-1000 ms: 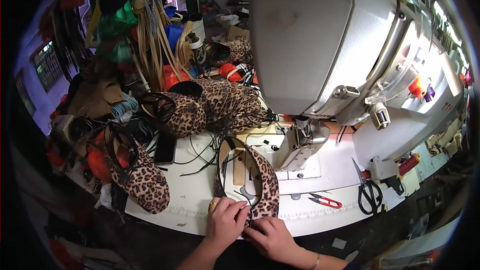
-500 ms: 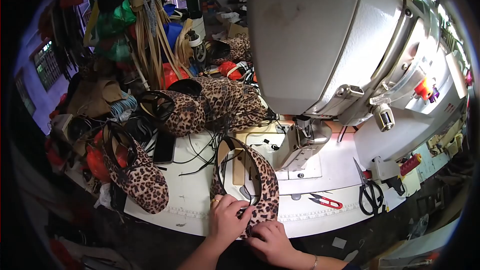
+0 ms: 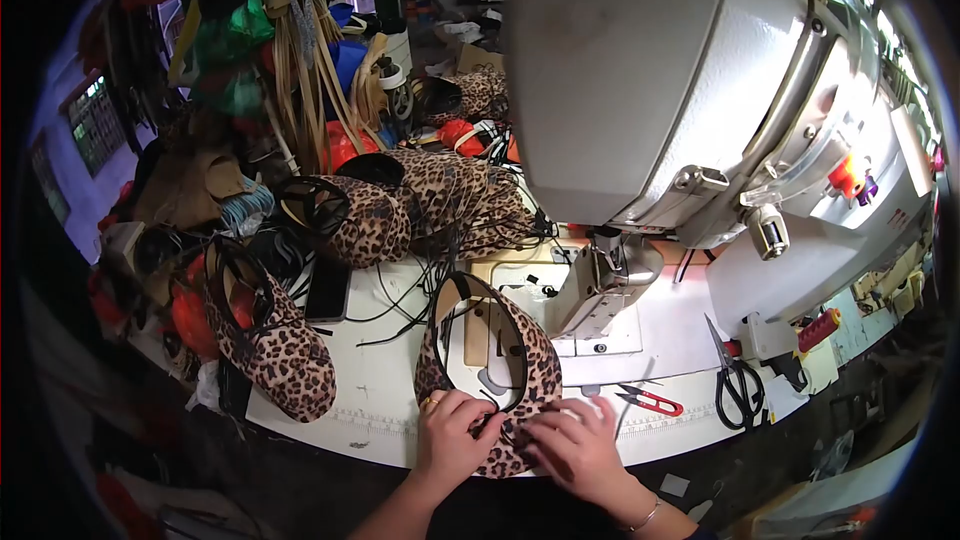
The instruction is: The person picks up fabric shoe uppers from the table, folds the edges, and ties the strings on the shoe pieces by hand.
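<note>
A leopard-print visor-shaped piece with black edging lies at the front edge of the white table, its open loop toward the sewing machine. My left hand is closed on its near left part, thumb and fingers pinching near the black edging. At the piece's near right side is my right hand, fingers spread and slightly blurred, touching or just over the print; nothing shows in its grasp. A short black cord end shows by my left fingertips.
The sewing machine stands over the table. Red snips and black scissors lie right. Leopard-print pieces are stacked behind, another is left, near a phone.
My right hand has moved up and to the right, and its fingers have opened. The near part of the leopard piece now shows more and sits flatter. My left hand stays on it.
</note>
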Demonstrator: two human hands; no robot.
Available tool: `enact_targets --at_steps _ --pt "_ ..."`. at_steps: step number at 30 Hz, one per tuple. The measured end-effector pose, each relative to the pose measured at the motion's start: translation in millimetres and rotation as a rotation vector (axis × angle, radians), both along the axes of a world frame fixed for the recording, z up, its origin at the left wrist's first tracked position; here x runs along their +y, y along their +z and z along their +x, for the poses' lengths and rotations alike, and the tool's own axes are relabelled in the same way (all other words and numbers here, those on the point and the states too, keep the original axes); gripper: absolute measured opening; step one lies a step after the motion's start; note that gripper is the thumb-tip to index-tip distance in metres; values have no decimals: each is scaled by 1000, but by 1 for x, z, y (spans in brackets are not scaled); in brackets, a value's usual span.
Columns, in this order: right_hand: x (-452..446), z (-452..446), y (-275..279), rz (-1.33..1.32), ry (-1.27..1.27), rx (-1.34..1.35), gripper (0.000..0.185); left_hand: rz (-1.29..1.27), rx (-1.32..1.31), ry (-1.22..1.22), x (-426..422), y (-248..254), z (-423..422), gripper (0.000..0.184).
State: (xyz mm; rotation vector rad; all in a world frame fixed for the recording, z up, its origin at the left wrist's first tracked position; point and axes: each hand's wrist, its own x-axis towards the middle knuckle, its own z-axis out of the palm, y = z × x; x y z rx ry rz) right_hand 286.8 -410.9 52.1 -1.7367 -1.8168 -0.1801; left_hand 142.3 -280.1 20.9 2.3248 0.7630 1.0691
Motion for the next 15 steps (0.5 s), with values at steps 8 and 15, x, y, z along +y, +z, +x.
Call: enact_targets --at_steps 8,15 --pt "-23 7 -11 -269 142 60 30 -104 11 -30 1 4 -8 13" --pt "14 -4 -12 -115 225 354 25 -71 -52 -184 -10 11 -8 8"
